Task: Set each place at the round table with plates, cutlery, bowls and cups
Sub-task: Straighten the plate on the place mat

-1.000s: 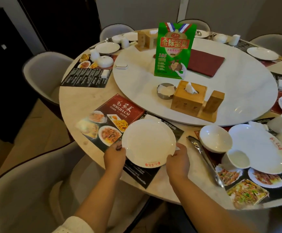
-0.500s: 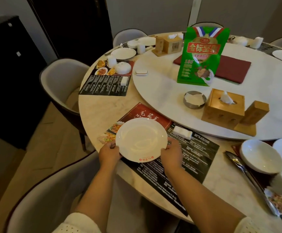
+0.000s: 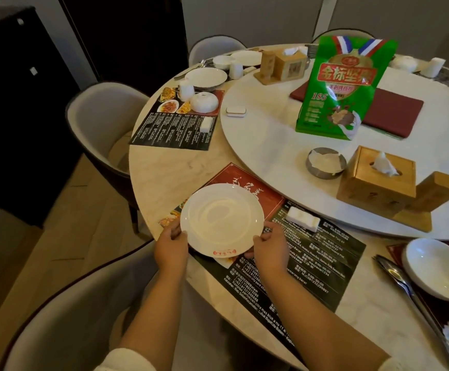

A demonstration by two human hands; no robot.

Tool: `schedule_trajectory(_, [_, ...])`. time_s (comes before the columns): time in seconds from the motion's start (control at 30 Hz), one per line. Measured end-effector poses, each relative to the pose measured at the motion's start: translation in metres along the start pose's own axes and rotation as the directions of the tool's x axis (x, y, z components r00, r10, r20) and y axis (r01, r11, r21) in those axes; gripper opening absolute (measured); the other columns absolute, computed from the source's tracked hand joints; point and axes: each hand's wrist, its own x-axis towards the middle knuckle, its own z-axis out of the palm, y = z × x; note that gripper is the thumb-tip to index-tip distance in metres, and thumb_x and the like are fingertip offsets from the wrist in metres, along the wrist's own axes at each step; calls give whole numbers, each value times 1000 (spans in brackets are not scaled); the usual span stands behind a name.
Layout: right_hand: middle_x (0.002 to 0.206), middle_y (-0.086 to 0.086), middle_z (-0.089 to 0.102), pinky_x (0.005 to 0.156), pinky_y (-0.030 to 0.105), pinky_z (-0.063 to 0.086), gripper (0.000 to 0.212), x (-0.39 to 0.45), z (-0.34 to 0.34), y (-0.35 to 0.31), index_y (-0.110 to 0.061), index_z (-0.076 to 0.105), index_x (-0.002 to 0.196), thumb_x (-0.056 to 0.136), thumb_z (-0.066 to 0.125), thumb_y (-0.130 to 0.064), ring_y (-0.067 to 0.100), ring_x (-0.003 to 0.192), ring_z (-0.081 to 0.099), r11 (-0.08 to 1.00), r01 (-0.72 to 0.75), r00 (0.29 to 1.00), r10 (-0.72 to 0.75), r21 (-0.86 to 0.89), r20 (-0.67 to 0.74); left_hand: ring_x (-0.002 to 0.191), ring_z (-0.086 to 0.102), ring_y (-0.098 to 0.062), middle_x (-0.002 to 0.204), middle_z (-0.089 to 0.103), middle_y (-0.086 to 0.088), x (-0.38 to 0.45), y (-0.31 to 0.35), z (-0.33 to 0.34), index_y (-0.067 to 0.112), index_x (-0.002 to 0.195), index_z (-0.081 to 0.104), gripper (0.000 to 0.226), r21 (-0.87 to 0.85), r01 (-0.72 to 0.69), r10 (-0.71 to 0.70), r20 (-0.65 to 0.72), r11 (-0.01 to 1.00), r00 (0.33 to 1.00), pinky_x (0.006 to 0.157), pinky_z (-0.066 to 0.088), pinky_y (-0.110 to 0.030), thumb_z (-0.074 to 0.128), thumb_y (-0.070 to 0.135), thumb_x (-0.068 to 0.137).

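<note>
Both hands grip plate: left hand on left rim, right hand on right rim. Plate over paper mat near desk edge. Looks hard, smooth, breakable. Best hold: opposite rims.

A plate sits on a placemat at the round table's near edge, between the left hand and the right hand. A napkin packet lies right of it. Behind, a tissue box stands on the turntable. Far right lie 1 bowl and cutlery.
</note>
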Motion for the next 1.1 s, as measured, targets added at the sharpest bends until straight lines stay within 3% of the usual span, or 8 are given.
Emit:
schedule_trajectory(0.13, [108, 11, 62, 43, 22, 53, 40, -1, 2, -3, -18, 47, 129, 94, 54, -1, 19, 51, 69, 1000, -23, 1000, 23, 12, 5, 104, 57, -17, 123, 59, 4, -10, -5, 2, 25, 130, 59, 41, -126, 16, -17, -6, 992, 1000, 91, 55, -40, 57, 6, 94])
schedule_trajectory(0.4, [115, 10, 62, 63, 28, 61, 50, -15, -8, -5, -20, 46, 137, 94, 53, 4, 16, 73, 74, 973, -107, 981, 69, 204, 184, 115, 57, -25, 134, 58, -3, -11, 9, -6, 22, 137, 53, 43, 79, -51, 48, 50, 996, 998, 95, 50, -39, 52, 8, 96])
schedule_trajectory(0.5, [115, 9, 64, 68, 27, 61, 44, -26, -20, -3, -16, 51, 133, 94, 52, 3, 16, 78, 73, 972, -101, 979, 59, 211, 197, 117, 55, -28, 138, 51, -5, -32, 8, -3, 20, 138, 52, 45, 171, -170, 167, 36, 970, 985, 95, 49, -39, 53, 8, 95])
schedule_trajectory(0.6, [101, 2, 68, 71, 26, 59, 29, -37, -43, 6, -17, 63, 120, 93, 57, -6, 12, 81, 70, 989, -47, 997, 37, 142, 71, 127, 48, -30, 143, 39, -9, -61, -3, 9, 21, 134, 53, 44, 248, -313, 317, 25, 917, 948, 101, 48, -49, 58, 10, 92])
schedule_trajectory(0.7, [91, -5, 71, 79, 30, 58, 18, -48, -76, 24, -26, 71, 106, 92, 61, -18, 9, 82, 68, 999, 5, 994, 1, 55, -107, 123, 48, -24, 130, 49, -4, -101, -14, 29, 23, 117, 64, 32, 255, -526, 501, 160, 811, 850, 103, 46, -40, 60, 8, 89])
schedule_trajectory(0.8, [94, -8, 71, 79, 27, 56, 16, -59, -117, 43, -30, 72, 100, 92, 61, -23, 5, 83, 65, 1000, 23, 964, -27, -18, -264, 112, 49, -11, 119, 53, 4, -140, -22, 53, 25, 105, 67, 24, 254, -664, 547, 403, 703, 733, 95, 39, -23, 57, 9, 91])
schedule_trajectory(0.93, [103, -6, 69, 66, 8, 37, 20, -70, -175, 61, -21, 72, 108, 94, 58, -17, 1, 84, 57, 989, -5, 916, -53, -145, -397, 113, 52, -9, 116, 55, 8, -171, -41, 90, 27, 105, 68, 26, 220, -783, 536, 621, 582, 573, 96, 44, -24, 59, 9, 89])
schedule_trajectory(1.1, [112, 2, 66, 84, 20, 42, 23, -65, -229, 88, -14, 71, 111, 93, 57, -10, 14, 101, 60, 947, -17, 844, -159, -322, -513, 125, 46, -10, 133, 49, 9, -188, -64, 128, 20, 124, 62, 35, 171, -848, 481, 760, 502, 438, 103, 41, -24, 61, 13, 90])
